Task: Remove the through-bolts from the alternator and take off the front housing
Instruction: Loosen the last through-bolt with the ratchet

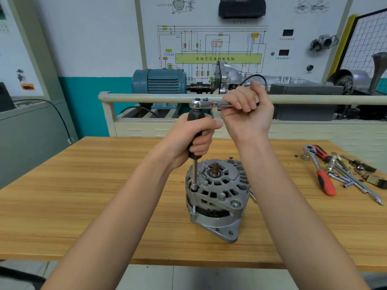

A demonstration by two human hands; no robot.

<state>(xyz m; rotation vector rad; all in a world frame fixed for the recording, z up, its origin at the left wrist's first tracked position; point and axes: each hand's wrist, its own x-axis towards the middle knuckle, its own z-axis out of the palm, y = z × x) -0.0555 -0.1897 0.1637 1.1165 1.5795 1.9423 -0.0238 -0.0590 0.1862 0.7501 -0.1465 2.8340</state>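
- A ribbed, cast-aluminium alternator [216, 197] stands shaft-up near the middle of a wood-grain table [83, 195].
- The left hand [194, 139] clenches the black handle of a socket driver [195, 136], its steel shank upright and its socket seated on a through-bolt [194, 209] at the housing's left rim.
- The right hand [248, 109] grips a chrome ratchet [207, 103] fitted atop the driver; its handle is hidden in the fist.
- A red-handled ratchet [320, 170] and loose tools lie at right, blurred.
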